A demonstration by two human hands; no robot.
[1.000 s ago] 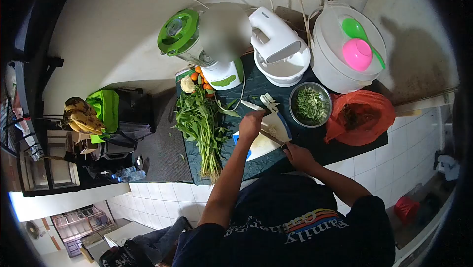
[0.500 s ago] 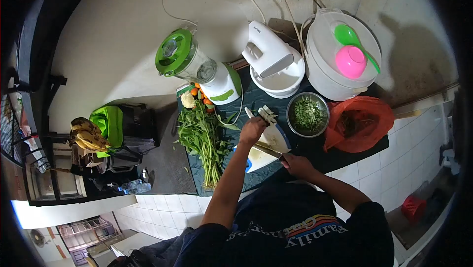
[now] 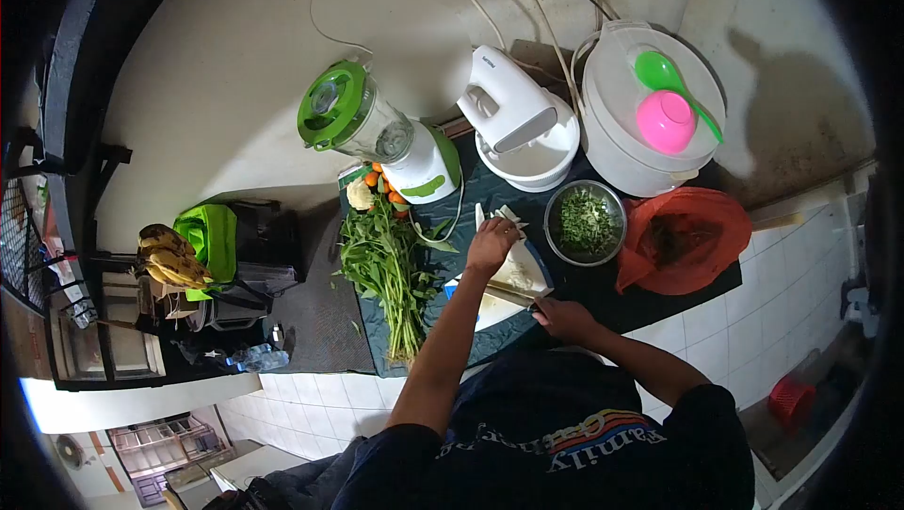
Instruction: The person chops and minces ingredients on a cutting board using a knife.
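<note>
Starting left of the cutting board, leave the leafy bundle lying apart from the work. Next, at the board's far edge, note the left hand, reaching out with fingers by the white strips just beyond that edge; impossible to tell from this view about closure on any strip. Going right, find the knife lying slantwise over the board, handle clamped in the right hand at the right edge, well apart from the left. Farther right, just beside the board, locate the steel bowl of chopped greens, then the red bag. For good handling, judged from this layout: hold the blade low and still during the reach; keep pale bits back from the cutting line; curl fingertips before bringing the edge near. Compare with half a second earlier: left hand farther toward the strips, blade closer to the board's near side, right-hand grip unchanged.
</note>
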